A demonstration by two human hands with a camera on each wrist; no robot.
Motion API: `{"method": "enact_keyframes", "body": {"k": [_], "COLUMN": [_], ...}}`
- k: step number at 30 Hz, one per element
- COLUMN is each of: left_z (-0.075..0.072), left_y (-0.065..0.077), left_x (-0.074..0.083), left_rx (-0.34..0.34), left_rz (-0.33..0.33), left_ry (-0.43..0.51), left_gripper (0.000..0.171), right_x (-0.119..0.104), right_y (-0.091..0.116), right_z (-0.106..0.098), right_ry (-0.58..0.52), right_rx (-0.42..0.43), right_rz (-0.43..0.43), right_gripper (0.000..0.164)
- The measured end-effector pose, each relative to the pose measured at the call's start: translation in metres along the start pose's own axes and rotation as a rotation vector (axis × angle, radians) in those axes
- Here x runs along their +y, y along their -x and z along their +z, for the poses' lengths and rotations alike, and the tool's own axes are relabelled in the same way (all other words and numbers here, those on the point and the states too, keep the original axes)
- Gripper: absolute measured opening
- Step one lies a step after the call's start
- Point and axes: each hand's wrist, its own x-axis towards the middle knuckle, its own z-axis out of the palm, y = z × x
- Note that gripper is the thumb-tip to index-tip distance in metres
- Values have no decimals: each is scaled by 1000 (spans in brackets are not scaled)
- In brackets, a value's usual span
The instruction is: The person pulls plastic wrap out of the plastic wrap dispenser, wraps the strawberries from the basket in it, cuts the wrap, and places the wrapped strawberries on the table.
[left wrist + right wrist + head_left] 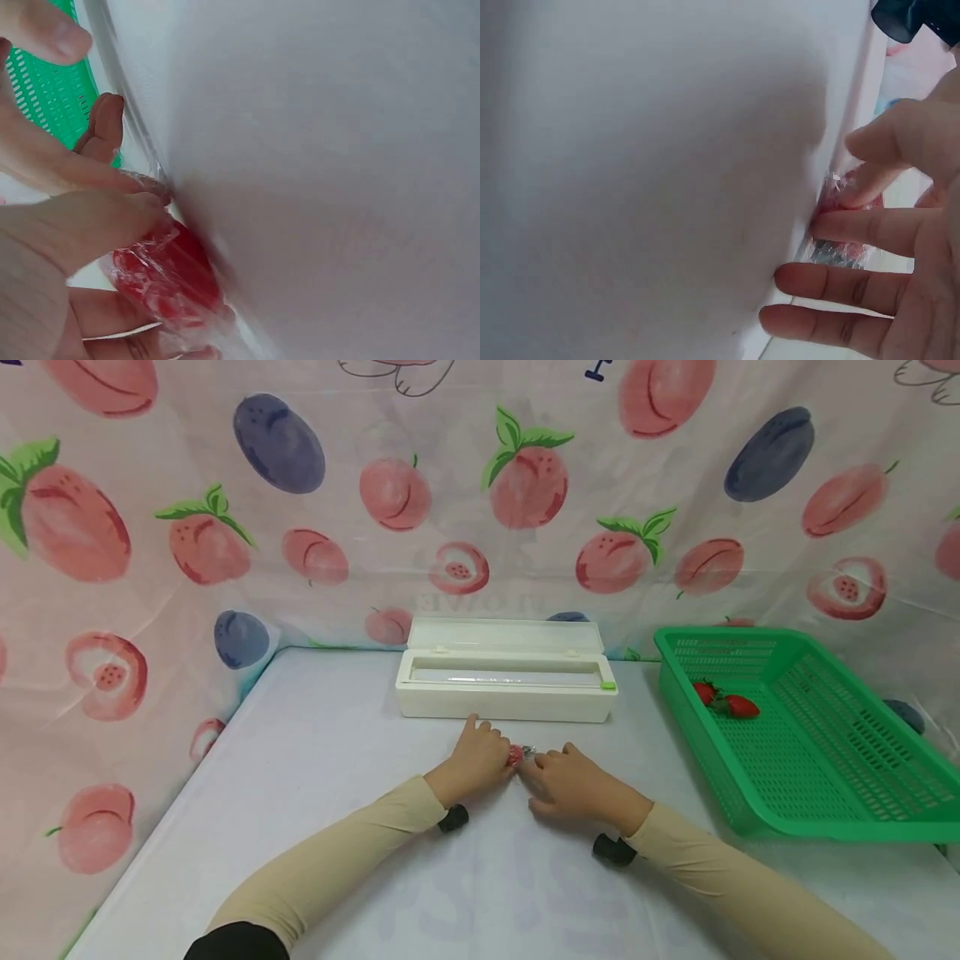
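Pinching the wrapped berry [169, 277], left hand [477, 758] apparently steadies it against the table [330, 718] so right hand [577, 785], fingers spread, can touch the film's [529, 751] loose end.

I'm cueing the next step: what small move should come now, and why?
Probably, the right hand should fold the loose film against the red fruit: crumpled film sticks out toward that hand, which is close beside it, while the left hand holds the wrapped fruit.

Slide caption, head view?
Left hand holds plastic-wrapped red fruit, right hand alongside; white box behind, green basket at right.
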Motion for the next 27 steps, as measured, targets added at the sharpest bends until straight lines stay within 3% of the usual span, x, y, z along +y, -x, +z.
{"method": "enact_keyframes", "body": {"k": [2,5,8,13,17,22,27], "left_z": [0,-1,-4,-8,-8,-9,-11], "left_y": [0,2,3,6,9,15,21], "left_x": [0,0,0,-2,-9,-20,-25], "left_rx": [7,19,46,98,93,74,54], "left_rz": [3,17,54,100,54,12,80], "left_ry": [-8,-14,-36,-53,-8,23,65], "left_gripper": [32,30,33,40,41,25,26], "right_x": [1,6,13,16,16,18,20], "right_y": [-1,-5,-10,-16,-18,-15,-13], "right_z": [0,1,4,8,9,7,6], "right_ry": [-11,-29,-32,-90,-94,-80,-52], "right_rx": [48,198,318,292,295,333,375], "right_rz": [15,64,91,82,92,123,124], "right_gripper": [41,36,43,43,38,38,36]}}
